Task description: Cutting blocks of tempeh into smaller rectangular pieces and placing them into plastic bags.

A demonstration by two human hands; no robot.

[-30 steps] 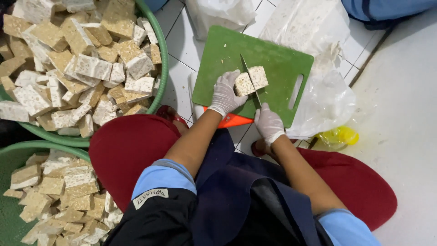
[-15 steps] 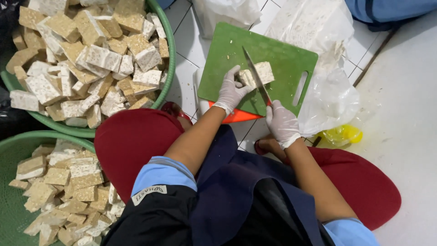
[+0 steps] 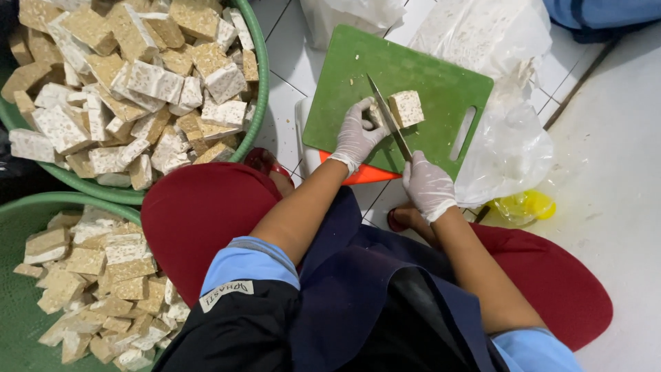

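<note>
Seen from above, a seated person in white gloves was cutting a pale, speckled tempeh block point(image 3: 406, 108) on a green cutting board point(image 3: 344, 117) laid on a white tiled floor point(image 3: 620, 172). The block sat near the middle of the board, a little toward its slotted right edge.

Compared with a second earlier, the knife point(image 3: 385, 117) had swung from lying across the block to running diagonally along its left face, tip toward the board's far edge. The block looked narrower, so a slice seemed to have come away.

The left hand point(image 3: 357, 134) was curled, fingertips pinching the piece just left of the blade. The right hand point(image 3: 428, 186) was closed around the knife handle near the board's near edge.

An orange object point(image 3: 365, 173) showed under the board's near edge. A large green basin point(image 3: 256, 103), heaped with cut tempeh chunks, sat just beside the board's left edge, and a second green basin point(image 3: 27, 207) of chunks lay at the lower left. Clear plastic bags point(image 3: 509, 148) crowded the right edge and far corner of the board, with a yellow item point(image 3: 527, 205) beneath them. Red-clad knees point(image 3: 200, 213) framed both arms, leaving little room near the board.
</note>
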